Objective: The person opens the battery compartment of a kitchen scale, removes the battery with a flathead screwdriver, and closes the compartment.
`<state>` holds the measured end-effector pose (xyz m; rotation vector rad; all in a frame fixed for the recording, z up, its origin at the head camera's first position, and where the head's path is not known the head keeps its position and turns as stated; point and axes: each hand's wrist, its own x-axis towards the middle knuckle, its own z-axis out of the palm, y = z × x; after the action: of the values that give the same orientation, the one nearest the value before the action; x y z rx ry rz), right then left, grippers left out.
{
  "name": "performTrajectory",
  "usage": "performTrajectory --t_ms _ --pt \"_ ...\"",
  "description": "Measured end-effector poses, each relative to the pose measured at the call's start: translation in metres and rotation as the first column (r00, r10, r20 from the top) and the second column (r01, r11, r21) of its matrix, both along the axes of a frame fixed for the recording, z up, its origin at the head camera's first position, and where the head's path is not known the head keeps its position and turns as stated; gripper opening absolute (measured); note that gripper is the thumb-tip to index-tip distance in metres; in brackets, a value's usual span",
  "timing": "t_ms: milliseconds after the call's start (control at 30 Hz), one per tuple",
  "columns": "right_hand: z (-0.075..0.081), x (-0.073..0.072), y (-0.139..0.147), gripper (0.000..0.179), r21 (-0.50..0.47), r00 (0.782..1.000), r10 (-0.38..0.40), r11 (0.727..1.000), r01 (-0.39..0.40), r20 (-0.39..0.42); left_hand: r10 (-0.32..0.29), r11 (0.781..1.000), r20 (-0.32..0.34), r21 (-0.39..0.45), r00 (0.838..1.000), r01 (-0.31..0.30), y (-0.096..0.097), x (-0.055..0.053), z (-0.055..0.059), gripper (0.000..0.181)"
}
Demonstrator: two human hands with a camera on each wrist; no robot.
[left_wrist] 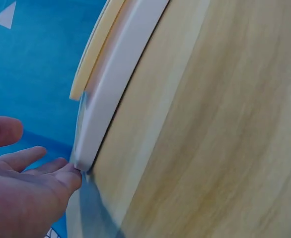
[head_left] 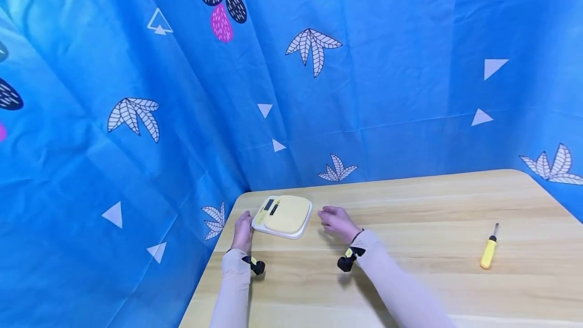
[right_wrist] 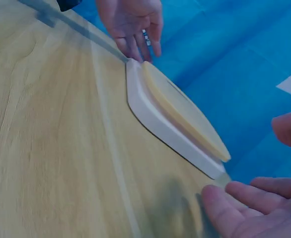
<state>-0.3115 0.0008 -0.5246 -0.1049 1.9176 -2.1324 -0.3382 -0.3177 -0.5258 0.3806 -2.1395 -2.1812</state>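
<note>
A flat kitchen scale [head_left: 287,214] with a pale yellow weighing plate, a white base and a small dark display lies near the table's far left corner. At its left edge is my left hand [head_left: 243,232], fingers extended; in the left wrist view the fingertips [left_wrist: 72,171] are right at the corner of the white base [left_wrist: 110,79]. My right hand [head_left: 338,222] hovers over the table a little to the right of the scale, its fingers relaxed and a gap between them and the edge. The right wrist view has both hands at opposite ends of the scale [right_wrist: 170,129].
A screwdriver [head_left: 489,253] with a yellow handle lies on the right part of the wooden table [head_left: 410,287]. Blue patterned curtains [head_left: 387,90] hang behind the table and along its left side.
</note>
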Motion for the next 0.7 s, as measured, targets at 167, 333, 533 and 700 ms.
performTrajectory --t_ms 167,333,533,700 --pt "-0.003 -0.007 -0.019 0.063 0.027 0.999 -0.037 0.999 0.037 -0.023 0.022 1.0 -0.027 0.006 0.999 -0.022 -0.007 -0.007 -0.007 0.059" --pt "-0.007 -0.007 -0.033 0.065 0.051 0.999 -0.024 0.998 0.025 -0.029 0.011 1.0 -0.039 -0.005 0.999 -0.012 -0.007 -0.013 -0.01 0.055" --pt "-0.013 -0.004 -0.046 0.062 0.015 0.996 0.056 0.998 -0.055 -0.073 0.051 0.996 -0.035 -0.065 0.998 -0.054 0.0 -0.015 -0.014 0.014" --pt "-0.013 0.001 -0.052 0.06 -0.026 0.99 0.11 0.993 -0.112 -0.084 0.062 0.995 -0.008 -0.084 0.998 -0.062 0.005 -0.01 -0.01 0.013"
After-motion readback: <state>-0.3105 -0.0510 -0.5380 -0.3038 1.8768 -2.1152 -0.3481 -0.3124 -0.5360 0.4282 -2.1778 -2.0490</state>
